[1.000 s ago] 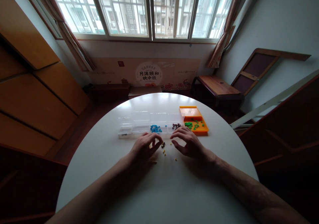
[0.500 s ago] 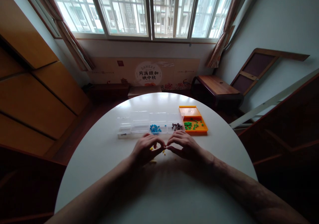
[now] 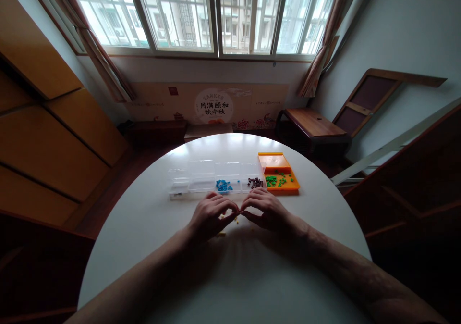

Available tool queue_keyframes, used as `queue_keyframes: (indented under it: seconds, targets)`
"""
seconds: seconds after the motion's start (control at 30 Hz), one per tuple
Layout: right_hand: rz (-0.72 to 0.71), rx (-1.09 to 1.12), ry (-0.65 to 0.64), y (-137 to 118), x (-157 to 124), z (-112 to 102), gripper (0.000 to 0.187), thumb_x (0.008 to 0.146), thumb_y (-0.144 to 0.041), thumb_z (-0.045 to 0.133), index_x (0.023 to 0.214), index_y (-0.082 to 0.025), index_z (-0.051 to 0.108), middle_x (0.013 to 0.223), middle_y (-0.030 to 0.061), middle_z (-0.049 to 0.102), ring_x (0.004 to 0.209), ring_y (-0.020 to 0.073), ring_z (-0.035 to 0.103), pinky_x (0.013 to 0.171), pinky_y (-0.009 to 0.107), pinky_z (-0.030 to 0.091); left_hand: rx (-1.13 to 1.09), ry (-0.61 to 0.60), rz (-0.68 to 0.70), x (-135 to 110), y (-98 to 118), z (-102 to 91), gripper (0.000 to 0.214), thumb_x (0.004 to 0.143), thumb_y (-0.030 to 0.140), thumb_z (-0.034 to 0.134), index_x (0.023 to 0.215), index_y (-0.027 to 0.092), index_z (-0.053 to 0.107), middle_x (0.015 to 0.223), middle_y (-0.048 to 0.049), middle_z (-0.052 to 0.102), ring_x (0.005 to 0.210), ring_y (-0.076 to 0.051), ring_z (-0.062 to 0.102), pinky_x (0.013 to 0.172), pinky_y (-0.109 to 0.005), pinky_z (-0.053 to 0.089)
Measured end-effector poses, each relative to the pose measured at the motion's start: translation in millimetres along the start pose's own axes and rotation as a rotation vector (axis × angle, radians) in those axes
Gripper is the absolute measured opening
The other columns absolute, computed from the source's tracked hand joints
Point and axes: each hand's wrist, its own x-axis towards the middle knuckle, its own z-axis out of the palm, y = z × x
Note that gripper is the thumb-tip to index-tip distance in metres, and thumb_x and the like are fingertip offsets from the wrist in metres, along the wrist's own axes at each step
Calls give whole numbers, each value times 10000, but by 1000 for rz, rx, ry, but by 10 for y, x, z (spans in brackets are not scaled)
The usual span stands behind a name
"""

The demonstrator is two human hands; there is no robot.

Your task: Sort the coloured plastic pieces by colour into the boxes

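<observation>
My left hand [image 3: 209, 217] and my right hand [image 3: 266, 212] rest on the round white table [image 3: 230, 271], fingers curled, their fingertips meeting over a few tiny yellow pieces [image 3: 221, 234]. Both pinch at something too small to make out. Just beyond them a row of clear plastic boxes [image 3: 201, 182] holds blue pieces [image 3: 224, 185] and dark brown pieces [image 3: 256, 182]. An orange tray [image 3: 278, 168] with green pieces [image 3: 272, 180] lies to the right of the row.
Behind the table a low wooden bench [image 3: 315, 127] stands at the right wall. Wooden cabinets [image 3: 54, 136] line the left. A window and a printed board [image 3: 214, 106] fill the far wall.
My hands came together: the right hand moved left until its fingertips met the left hand's. The loose yellow pieces between them are now mostly covered.
</observation>
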Motion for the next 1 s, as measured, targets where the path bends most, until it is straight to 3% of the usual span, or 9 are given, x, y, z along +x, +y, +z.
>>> queue_keyframes:
  seconds: [0.23,0.4,0.5,0.67,1.0]
  targets:
    - [12,-36,88,-17,17,-40,49,1038,-234,691,1004,-262,713,943,20,793,879,215,688,896,395,546,6,23,-33,-7,-4,-15,87,1054,291,688,993,249,733,933,19,828,741,-139,740,872,-342,503]
    - [234,-153,309,107,-38,-101,68,1044,-257,692,990,-253,733,957,40,781,946,246,691,921,428,531,64,-3,-175,-52,-106,-8,54,1018,264,684,1022,247,735,1031,-15,792,890,-183,740,900,-359,495]
    - [361,-233,377,223,-84,-152,99,1050,-273,678,970,-249,730,944,44,772,933,264,677,911,442,518,65,-23,-201,-77,-172,2,107,1018,253,675,1077,261,763,1112,-34,777,962,-199,739,932,-373,498]
    - [453,-331,371,321,-123,-171,78,1037,-301,687,994,-251,729,980,46,770,937,280,670,917,452,502,71,-42,-171,-79,-199,-8,161,1041,261,651,1092,281,803,1111,-43,770,938,-197,731,897,-372,503]
    - [405,-211,316,212,-77,-137,65,991,-220,665,989,-243,726,990,57,756,959,273,669,938,452,519,72,-89,-170,-64,-171,-39,156,1012,292,678,1089,298,813,1130,-45,766,993,-215,734,944,-384,500]
